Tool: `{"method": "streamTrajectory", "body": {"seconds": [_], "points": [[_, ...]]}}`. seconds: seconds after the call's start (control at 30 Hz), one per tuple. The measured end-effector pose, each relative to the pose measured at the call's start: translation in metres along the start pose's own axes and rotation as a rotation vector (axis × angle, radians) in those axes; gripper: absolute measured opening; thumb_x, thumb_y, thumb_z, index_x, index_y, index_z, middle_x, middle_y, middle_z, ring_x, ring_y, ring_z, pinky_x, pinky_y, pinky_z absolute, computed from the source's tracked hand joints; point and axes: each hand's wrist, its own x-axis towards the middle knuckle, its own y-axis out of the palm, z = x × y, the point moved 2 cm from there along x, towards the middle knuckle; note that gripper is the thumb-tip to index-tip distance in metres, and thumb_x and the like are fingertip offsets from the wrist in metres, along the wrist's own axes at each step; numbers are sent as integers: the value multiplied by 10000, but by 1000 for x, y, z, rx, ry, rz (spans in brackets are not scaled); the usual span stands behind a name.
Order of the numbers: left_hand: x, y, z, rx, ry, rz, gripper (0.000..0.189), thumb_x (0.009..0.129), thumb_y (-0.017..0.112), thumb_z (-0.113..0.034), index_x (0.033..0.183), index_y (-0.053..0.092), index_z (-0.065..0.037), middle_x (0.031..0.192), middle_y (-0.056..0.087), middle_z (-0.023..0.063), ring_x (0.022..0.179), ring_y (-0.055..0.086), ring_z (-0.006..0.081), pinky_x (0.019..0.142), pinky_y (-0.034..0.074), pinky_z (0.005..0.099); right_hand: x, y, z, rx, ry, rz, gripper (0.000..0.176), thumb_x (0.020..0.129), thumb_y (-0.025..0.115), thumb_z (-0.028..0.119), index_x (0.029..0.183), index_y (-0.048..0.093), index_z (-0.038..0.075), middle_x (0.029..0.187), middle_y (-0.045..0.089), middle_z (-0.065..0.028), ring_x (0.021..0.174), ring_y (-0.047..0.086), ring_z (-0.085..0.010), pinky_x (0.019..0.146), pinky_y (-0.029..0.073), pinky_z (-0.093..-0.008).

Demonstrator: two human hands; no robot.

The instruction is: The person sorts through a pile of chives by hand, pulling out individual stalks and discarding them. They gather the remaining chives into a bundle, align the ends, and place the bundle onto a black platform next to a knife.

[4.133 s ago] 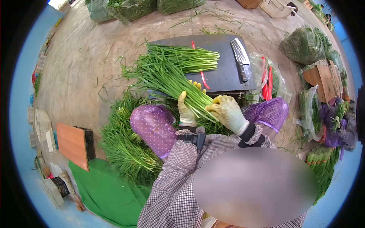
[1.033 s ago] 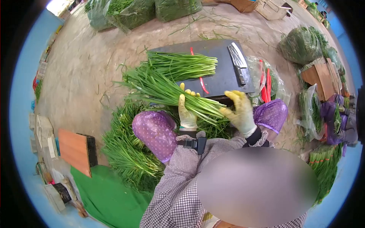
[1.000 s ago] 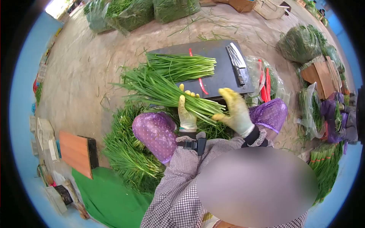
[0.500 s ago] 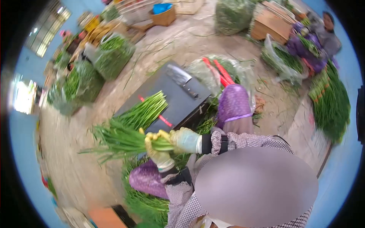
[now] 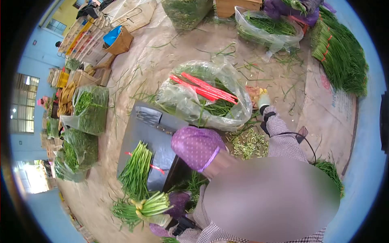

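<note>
My left hand (image 5: 156, 219), in a pale glove with yellow fingers, is closed around a bunch of green chive-like stalks (image 5: 156, 204), cut ends toward the right. Another bunch of green stalks (image 5: 137, 170) lies on a dark board (image 5: 129, 129), across a red tie strip (image 5: 157, 168). A broad-bladed knife (image 5: 150, 116) rests at the board's far end. My right hand (image 5: 262, 99) is stretched out past a clear plastic bag, beside or touching a small orange-brown item (image 5: 253, 92) on the floor. Its fingers are too small and blurred to read.
The clear bag (image 5: 243, 107) holds greens with red strips (image 5: 206, 88) on top. Cut stalk pieces (image 5: 248, 143) lie near my purple-covered knee (image 5: 196, 148). Bags of greens (image 5: 91, 109) stand at left. Bundled greens (image 5: 340, 52) and a person in purple (image 5: 310, 16) are at upper right.
My right hand has left the stalk bunch and reached out to the right beyond the plastic bag. My left hand keeps the bunch, now lower in view. The view has turned.
</note>
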Motion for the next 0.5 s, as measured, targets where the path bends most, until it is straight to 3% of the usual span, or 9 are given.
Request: {"method": "streamTrajectory", "body": {"seconds": [0.03, 0.17, 0.2, 0.3, 0.33, 0.37, 0.4, 0.47, 0.5], "points": [[-4, 8, -2, -37, -13, -27, 631, 977, 590, -212, 1484, 326, 55, 926, 455, 18, 902, 483, 144, 945, 433, 293, -5, 4, -6, -86, 39, 19, 840, 830, 747, 442, 1533, 381, 166, 1526, 456, -140, 1338, 507, -290, 1036, 466, -463], [-3, 51, 17, 32, -24, -90, 633, 977, 591, -212, 1488, 325, 52, 928, 455, 16, 904, 481, 143, 950, 429, 295, 0, 26, -3, -398, -8, 168, 966, 848, 709, 430, 1620, 155, 257, 1657, 237, -83, 1452, 364, -313, 1094, 397, -591], [-3, 59, 22, 58, -24, -104, 633, 977, 591, -211, 1488, 325, 52, 928, 454, 16, 904, 481, 143, 951, 428, 296, 18, 84, -24, -412, -124, -106, 929, 919, 629, 404, 1631, 50, 260, 1667, 198, -83, 1370, 471, -352, 1040, 409, -664], [-2, 76, 32, 136, -19, -136, 634, 977, 592, -211, 1491, 325, 49, 929, 454, 14, 905, 479, 142, 955, 425, 297, 32, 82, -17, -184, -18, 230, 762, 962, 563, 372, 1616, 188, 257, 1604, 354, -114, 1241, 594, -337, 1005, 471, -593], [0, 81, 34, 151, -21, -137, 635, 977, 592, -211, 1491, 325, 49, 929, 454, 14, 906, 478, 141, 956, 424, 298, 46, 115, -38, 48, -46, -86, 558, 953, 565, 341, 1494, 471, 243, 1415, 572, -156, 1110, 671, -308, 945, 528, -501], [0, 84, 35, 164, -24, -131, 635, 977, 592, -211, 1492, 325, 48, 929, 454, 13, 906, 478, 141, 958, 423, 298, 51, 147, -66, 126, -91, 35, 490, 941, 573, 345, 1413, 542, 222, 1339, 614, -158, 1107, 671, -303, 932, 533, -483], [2, 82, 34, 158, -28, -116, 635, 978, 592, -211, 1493, 325, 47, 930, 454, 13, 906, 477, 141, 959, 422, 299, 41, 114, -65, 209, -133, 152, 432, 928, 582, 349, 1333, 614, 201, 1263, 656, -159, 1103, 671, -298, 919, 537, -465], [14, 66, 35, 47, -50, -32, 641, 976, 591, -203, 1502, 320, 44, 931, 455, 9, 906, 476, 139, 966, 417, 303, 11, -7, -22, -84, 3, 204, 343, 895, 605, 360, 1105, 732, 120, 1153, 708, -153, 1097, 659, -327, 889, 527, -491], [20, 54, 36, -39, -68, 18, 646, 975, 589, -196, 1509, 315, 41, 933, 455, 7, 906, 474, 138, 971, 412, 307, 6, -16, -35, -94, -36, 64, 349, 885, 612, 356, 1093, 728, 101, 1141, 707, -161, 1102, 647, -348, 919, 516, -497]]}}
